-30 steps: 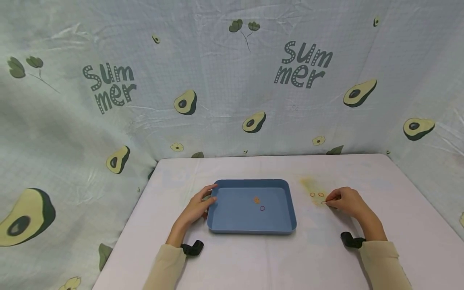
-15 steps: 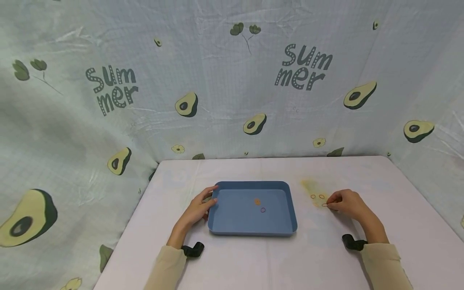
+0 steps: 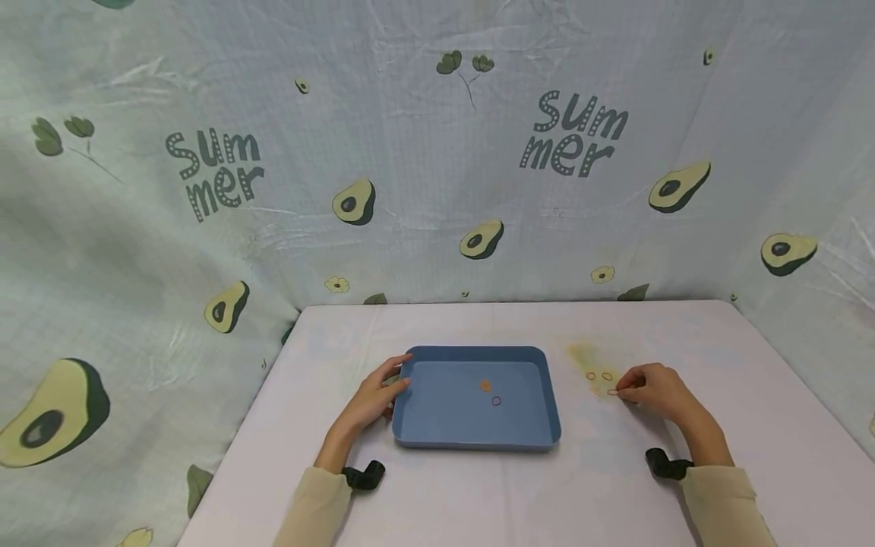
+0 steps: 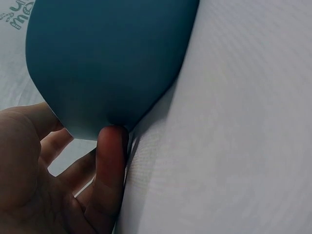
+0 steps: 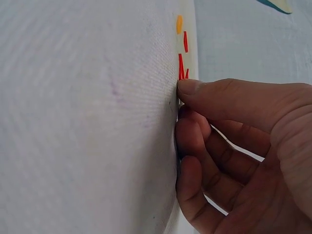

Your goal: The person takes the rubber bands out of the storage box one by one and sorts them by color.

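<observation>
A shallow blue tray (image 3: 444,425) lies flat on the table. My left hand (image 3: 372,395) grips its left side, the thumb over the rim and other fingers along the outer wall. In the left wrist view a fingertip presses the tray's outside (image 4: 112,63) near the table. To the tray's right, my right hand (image 3: 655,389) pinches the edge of a small red rubber band (image 3: 609,393) at the table surface. Two more red rubber bands, one of them (image 3: 591,380) further left, lie just beyond. Inside the tray are an orange rubber band (image 3: 485,386) and a reddish-purple one (image 3: 497,406).
A yellowish patch (image 3: 584,353) marks the white tablecloth (image 3: 478,494) around the loose bands. An orange band (image 5: 179,24) shows beyond the red ones in the right wrist view. Behind the table hangs an avocado-print cloth (image 3: 403,152).
The head view has tilted slightly upward, so everything sits lower in it. Both hands keep nearly the same place by the tray and the bands.
</observation>
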### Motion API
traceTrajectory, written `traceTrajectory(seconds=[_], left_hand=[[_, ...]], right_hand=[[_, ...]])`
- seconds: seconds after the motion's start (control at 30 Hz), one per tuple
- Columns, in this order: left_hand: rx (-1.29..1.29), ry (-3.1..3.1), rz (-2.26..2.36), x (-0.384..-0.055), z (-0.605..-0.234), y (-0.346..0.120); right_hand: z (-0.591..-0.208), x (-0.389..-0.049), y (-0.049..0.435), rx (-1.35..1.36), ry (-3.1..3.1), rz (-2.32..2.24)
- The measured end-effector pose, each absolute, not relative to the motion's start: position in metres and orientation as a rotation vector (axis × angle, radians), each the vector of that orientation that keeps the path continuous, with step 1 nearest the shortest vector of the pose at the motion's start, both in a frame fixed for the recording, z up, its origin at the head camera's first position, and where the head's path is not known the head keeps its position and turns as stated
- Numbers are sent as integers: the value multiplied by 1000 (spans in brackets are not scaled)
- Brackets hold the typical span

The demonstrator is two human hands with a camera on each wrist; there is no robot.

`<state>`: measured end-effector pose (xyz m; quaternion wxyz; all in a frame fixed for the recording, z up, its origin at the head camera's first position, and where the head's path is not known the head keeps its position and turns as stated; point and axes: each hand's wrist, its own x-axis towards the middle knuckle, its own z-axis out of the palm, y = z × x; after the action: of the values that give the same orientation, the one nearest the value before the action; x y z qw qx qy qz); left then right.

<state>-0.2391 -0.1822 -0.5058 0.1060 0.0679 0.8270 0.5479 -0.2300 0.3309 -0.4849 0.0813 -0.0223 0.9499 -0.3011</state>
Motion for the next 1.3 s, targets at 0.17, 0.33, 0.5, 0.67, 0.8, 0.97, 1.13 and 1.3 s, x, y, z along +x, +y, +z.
traceTrajectory(seconds=[0.17,0.33,0.5,0.67,0.8,0.97,1.13,1.3], left_hand=[[195,2446,1609,-239,-507,-182],[190,2454,1613,-240,-507,-182],[193,2451,1615,-240,-507,-182],[197,2452,1615,-239,-507,-182],[208,2452,1616,-239,-507,-183],[202,2446,1627,-238,-508,-184],[210,2433,1634,-238,-508,-183],[206,2436,1638,-239,-508,-183]], right_hand=[[-485,-230,331,-45,2829,-905],[-483,-230,330,-35,2831,-907],[-484,-229,330,-42,2839,-898],[-488,-229,331,-42,2844,-893],[-486,-229,331,-62,2834,-909],[-482,-227,330,-83,2799,-954],[-480,-227,328,-71,2795,-965],[-476,-226,323,-131,2830,-992]])
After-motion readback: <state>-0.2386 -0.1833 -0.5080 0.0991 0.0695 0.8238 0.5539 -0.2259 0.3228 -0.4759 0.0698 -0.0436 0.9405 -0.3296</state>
